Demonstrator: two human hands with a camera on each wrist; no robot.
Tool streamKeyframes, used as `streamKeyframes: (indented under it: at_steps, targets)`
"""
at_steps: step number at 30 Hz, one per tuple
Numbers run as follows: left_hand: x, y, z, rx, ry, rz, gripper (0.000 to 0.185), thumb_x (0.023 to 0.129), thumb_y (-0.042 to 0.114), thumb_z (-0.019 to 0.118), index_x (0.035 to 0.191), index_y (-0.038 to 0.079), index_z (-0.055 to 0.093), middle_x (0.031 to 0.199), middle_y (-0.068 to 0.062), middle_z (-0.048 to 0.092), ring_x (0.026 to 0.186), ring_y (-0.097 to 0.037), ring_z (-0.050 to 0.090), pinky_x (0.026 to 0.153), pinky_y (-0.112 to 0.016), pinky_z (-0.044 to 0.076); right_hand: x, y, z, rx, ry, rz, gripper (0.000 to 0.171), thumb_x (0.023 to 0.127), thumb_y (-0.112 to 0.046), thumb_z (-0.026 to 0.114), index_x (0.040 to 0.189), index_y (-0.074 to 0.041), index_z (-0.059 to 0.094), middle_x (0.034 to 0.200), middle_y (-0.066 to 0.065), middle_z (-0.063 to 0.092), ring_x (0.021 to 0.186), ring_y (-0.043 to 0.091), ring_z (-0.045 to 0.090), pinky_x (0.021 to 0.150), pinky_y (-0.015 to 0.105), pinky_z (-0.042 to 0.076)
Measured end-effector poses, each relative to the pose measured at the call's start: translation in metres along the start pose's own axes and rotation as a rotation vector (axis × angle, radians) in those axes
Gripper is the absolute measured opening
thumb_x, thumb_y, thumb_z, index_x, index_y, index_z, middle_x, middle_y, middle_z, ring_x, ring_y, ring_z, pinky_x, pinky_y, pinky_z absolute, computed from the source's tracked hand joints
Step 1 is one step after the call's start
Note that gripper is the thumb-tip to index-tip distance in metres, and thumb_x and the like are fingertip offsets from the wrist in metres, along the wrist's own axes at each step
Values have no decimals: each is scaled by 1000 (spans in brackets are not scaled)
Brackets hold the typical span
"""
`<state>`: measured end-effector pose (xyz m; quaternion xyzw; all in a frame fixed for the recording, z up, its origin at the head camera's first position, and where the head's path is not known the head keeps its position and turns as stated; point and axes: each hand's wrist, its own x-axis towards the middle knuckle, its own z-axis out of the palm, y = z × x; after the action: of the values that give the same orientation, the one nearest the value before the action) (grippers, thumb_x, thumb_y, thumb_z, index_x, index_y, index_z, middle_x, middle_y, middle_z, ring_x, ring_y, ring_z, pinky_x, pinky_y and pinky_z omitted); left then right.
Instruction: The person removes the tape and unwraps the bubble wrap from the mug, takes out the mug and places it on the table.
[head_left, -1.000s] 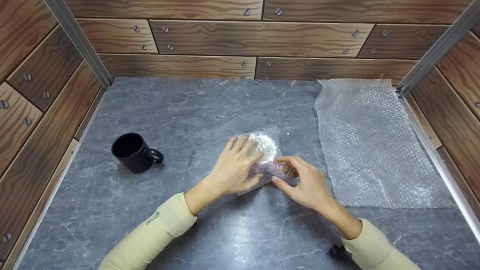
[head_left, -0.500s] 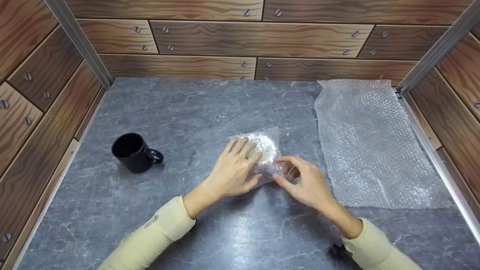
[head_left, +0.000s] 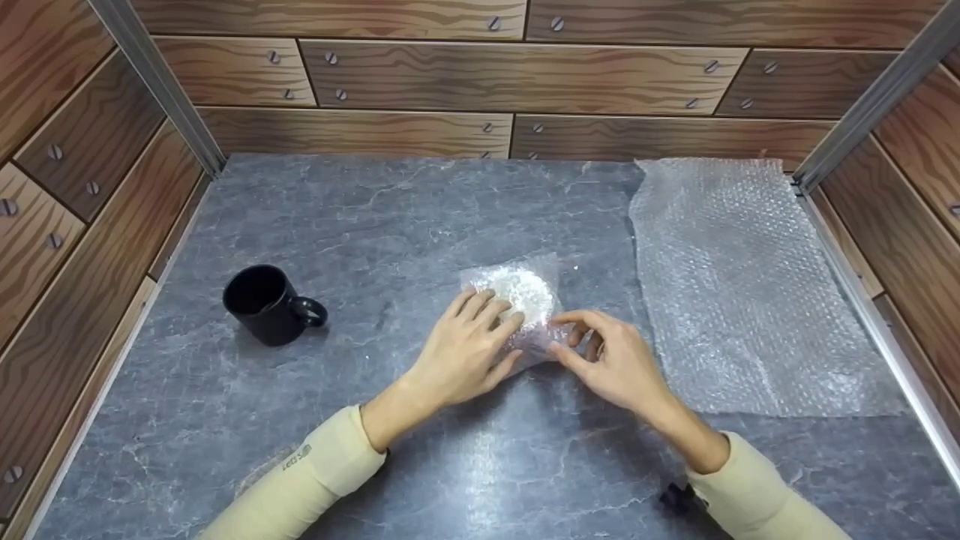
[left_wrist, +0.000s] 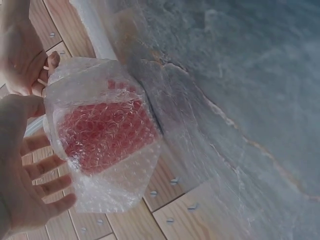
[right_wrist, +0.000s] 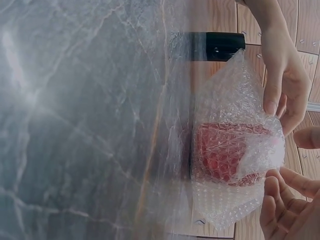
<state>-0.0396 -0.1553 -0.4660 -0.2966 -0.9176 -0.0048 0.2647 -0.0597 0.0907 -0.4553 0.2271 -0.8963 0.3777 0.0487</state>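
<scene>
A red object wrapped in bubble wrap, the bundle (head_left: 526, 289), lies at the middle of the grey marble table (head_left: 375, 202). My left hand (head_left: 504, 337) rests on the bundle's near left side, fingers fairly straight and spread over the wrap. In the left wrist view the bundle (left_wrist: 102, 132) sits against my left hand (left_wrist: 37, 165), whose fingers are extended. My right hand (head_left: 566, 339) pinches the loose wrap at the bundle's near right end between thumb and curled forefinger. The right wrist view shows the red core inside the bundle (right_wrist: 227, 152) and my right fingertips (right_wrist: 277, 197) at its edge.
A black mug (head_left: 266, 304) stands upright at the left of the table. A large flat sheet of bubble wrap (head_left: 742, 300) covers the right side. Wood-patterned walls (head_left: 480, 82) close in the back and both sides.
My left hand has slid back toward me, uncovering more of the bundle's top. My right hand has drawn slightly closer to the bundle. The mug and the flat sheet have not moved.
</scene>
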Motion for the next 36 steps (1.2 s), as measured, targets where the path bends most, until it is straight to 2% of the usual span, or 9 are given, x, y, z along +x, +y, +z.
streamKeyframes:
  at_steps: [6,14,21,26,31,36]
  targets:
    - [0,0,1,-8,-1,-11,42,98,48,67,131,22,65,128,-1,70,128,-27,64,116,-46,51,4,-5,-4,31,29,23,19,91,-18,83,109,-13,79,80,-1,72,60,3,54,56,17,48]
    - [0,1,2,-22,-18,-24,41,99,47,66,132,21,65,129,-2,70,130,-27,64,117,-47,50,11,-13,-10,105,38,88,9,93,-17,81,101,-12,82,79,3,74,56,4,54,49,16,43]
    - [0,2,2,-28,-20,-23,40,99,45,66,131,21,65,128,-2,70,130,-28,63,117,-47,51,19,-13,-12,190,-11,144,11,93,-18,81,97,-9,82,80,8,78,53,3,52,47,17,40]
    - [0,2,2,-31,-27,-19,38,100,44,65,130,21,64,129,-2,70,131,-28,63,117,-47,51,22,-10,-12,208,-63,177,15,92,-21,81,100,-7,82,84,10,79,54,3,52,46,17,41]
    - [0,2,3,-23,-31,-15,39,100,45,65,131,21,64,130,-3,70,131,-29,63,117,-47,51,27,-7,-11,201,-101,221,16,92,-20,81,100,-6,82,85,8,80,58,3,54,49,17,43]
    - [0,2,2,-25,-32,-15,39,100,45,65,131,21,64,130,-3,70,131,-29,63,117,-47,51,32,-7,-11,295,-144,290,20,93,-19,80,102,-1,81,81,3,78,56,4,55,49,17,45]
